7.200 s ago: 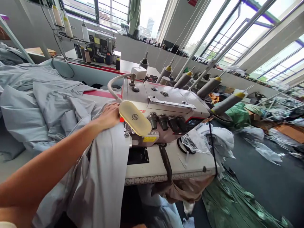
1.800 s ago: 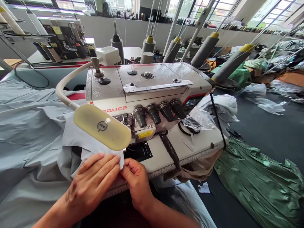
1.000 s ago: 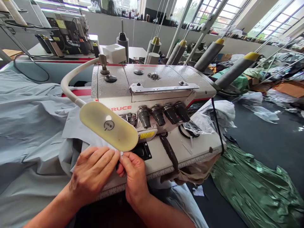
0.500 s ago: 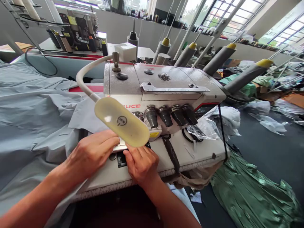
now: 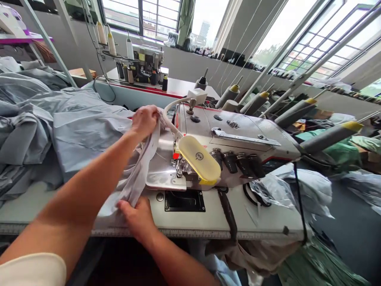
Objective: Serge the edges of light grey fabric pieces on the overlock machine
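Observation:
My left hand point(image 5: 145, 121) is raised behind the needle area and grips the far end of a narrow grey fabric piece point(image 5: 139, 176). My right hand point(image 5: 137, 216) is near the table's front edge, closed on the same strip's near end. The strip runs stretched between both hands, just left of the white overlock sewing machine point(image 5: 238, 147). The machine's yellow lamp head point(image 5: 199, 159) hangs over the presser foot point(image 5: 180, 169). More grey fabric point(image 5: 74, 127) is heaped on the table to the left.
Several grey thread cones point(image 5: 294, 113) stand behind the machine. A second sewing machine point(image 5: 145, 65) sits on the table farther back. Clear plastic bags point(image 5: 268, 190) lie at the machine's right. Green fabric point(image 5: 321, 266) and other cloth cover the floor on the right.
Both hands were close together under the lamp, feeding fabric at the presser foot. Now the left hand has lifted away to the rear and the right has pulled toward me, stretching the strip.

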A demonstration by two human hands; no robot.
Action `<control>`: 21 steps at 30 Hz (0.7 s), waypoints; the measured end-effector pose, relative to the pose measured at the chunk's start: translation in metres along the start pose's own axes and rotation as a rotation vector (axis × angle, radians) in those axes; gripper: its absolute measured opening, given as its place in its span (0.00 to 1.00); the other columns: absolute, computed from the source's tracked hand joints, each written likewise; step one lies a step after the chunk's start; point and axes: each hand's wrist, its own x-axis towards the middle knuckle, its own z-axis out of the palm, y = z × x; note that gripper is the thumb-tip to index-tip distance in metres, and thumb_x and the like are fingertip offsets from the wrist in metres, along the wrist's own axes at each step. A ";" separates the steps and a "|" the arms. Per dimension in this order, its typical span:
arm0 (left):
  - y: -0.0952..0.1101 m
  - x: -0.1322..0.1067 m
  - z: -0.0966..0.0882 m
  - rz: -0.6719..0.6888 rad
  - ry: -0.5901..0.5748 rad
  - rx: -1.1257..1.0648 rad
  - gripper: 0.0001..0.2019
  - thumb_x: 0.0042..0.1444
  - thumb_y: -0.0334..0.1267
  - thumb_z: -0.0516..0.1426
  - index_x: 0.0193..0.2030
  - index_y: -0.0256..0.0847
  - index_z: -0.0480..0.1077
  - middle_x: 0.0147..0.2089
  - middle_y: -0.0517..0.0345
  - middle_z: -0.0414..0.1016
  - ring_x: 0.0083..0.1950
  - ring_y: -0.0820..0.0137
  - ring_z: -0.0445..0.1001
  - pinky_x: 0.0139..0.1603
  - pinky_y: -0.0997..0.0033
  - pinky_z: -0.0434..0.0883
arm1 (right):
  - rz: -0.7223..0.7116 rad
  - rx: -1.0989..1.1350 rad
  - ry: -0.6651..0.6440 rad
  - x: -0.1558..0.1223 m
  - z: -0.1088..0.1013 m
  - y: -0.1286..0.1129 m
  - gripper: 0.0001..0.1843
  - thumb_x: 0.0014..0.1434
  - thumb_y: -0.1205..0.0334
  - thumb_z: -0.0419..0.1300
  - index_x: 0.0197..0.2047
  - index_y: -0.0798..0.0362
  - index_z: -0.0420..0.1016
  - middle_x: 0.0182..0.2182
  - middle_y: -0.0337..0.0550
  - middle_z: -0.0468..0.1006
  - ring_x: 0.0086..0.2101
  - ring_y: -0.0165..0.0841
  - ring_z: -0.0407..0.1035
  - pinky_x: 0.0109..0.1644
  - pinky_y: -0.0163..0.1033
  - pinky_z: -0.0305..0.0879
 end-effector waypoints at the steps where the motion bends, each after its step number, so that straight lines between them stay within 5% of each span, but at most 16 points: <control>1: -0.012 0.005 -0.017 -0.068 0.055 -0.006 0.24 0.68 0.42 0.42 0.41 0.21 0.70 0.37 0.53 0.77 0.38 0.73 0.77 0.37 0.74 0.73 | 0.021 0.051 -0.031 -0.001 -0.003 -0.003 0.11 0.45 0.56 0.66 0.28 0.56 0.78 0.24 0.40 0.75 0.28 0.34 0.66 0.31 0.35 0.61; 5: -0.049 0.037 -0.088 -0.238 0.209 -0.113 0.40 0.56 0.39 0.20 0.46 -0.01 0.58 0.39 0.41 0.73 0.38 0.68 0.75 0.30 0.73 0.62 | 0.062 0.323 -0.251 -0.020 -0.035 -0.027 0.14 0.37 0.60 0.71 0.30 0.56 0.78 0.22 0.36 0.72 0.24 0.28 0.61 0.30 0.31 0.58; 9: -0.038 0.054 -0.102 -0.238 0.225 -0.222 0.40 0.52 0.39 0.20 0.48 -0.01 0.55 0.42 0.37 0.71 0.42 0.63 0.73 0.28 0.71 0.60 | -0.127 0.568 -0.096 -0.037 -0.060 -0.051 0.14 0.45 0.61 0.70 0.38 0.53 0.79 0.31 0.41 0.78 0.33 0.34 0.69 0.39 0.36 0.66; 12: 0.009 0.010 -0.086 -0.108 0.212 -0.287 0.29 0.61 0.45 0.41 0.46 0.13 0.66 0.40 0.45 0.75 0.43 0.65 0.76 0.37 0.69 0.68 | -0.128 0.635 0.048 -0.041 -0.074 -0.052 0.17 0.51 0.59 0.67 0.46 0.50 0.77 0.38 0.44 0.79 0.37 0.38 0.71 0.42 0.40 0.68; 14: 0.047 -0.042 -0.076 0.236 0.031 -0.398 0.17 0.66 0.38 0.45 0.42 0.29 0.71 0.36 0.56 0.77 0.38 0.74 0.77 0.38 0.76 0.72 | -0.047 0.643 0.108 -0.042 -0.082 -0.044 0.18 0.51 0.58 0.67 0.46 0.49 0.78 0.37 0.43 0.79 0.37 0.38 0.71 0.42 0.41 0.69; 16: 0.076 -0.092 -0.066 0.434 -0.100 -0.461 0.14 0.67 0.37 0.46 0.43 0.40 0.73 0.41 0.61 0.78 0.42 0.77 0.76 0.45 0.80 0.73 | -0.024 0.643 0.155 -0.042 -0.085 -0.031 0.17 0.47 0.59 0.69 0.42 0.51 0.79 0.34 0.42 0.79 0.37 0.38 0.71 0.44 0.41 0.68; 18: 0.091 -0.124 -0.055 0.450 -0.111 -0.425 0.16 0.68 0.39 0.44 0.49 0.38 0.70 0.45 0.55 0.77 0.46 0.72 0.75 0.49 0.73 0.73 | -0.036 0.644 0.155 -0.041 -0.078 -0.017 0.15 0.43 0.62 0.70 0.38 0.52 0.80 0.33 0.40 0.79 0.38 0.37 0.70 0.45 0.39 0.66; 21: 0.087 -0.134 -0.036 0.289 -0.105 -0.223 0.17 0.67 0.44 0.45 0.49 0.39 0.71 0.45 0.50 0.75 0.46 0.62 0.73 0.47 0.58 0.71 | 0.024 0.563 0.073 -0.037 -0.058 0.000 0.12 0.41 0.63 0.68 0.33 0.54 0.80 0.28 0.39 0.77 0.32 0.34 0.67 0.40 0.36 0.63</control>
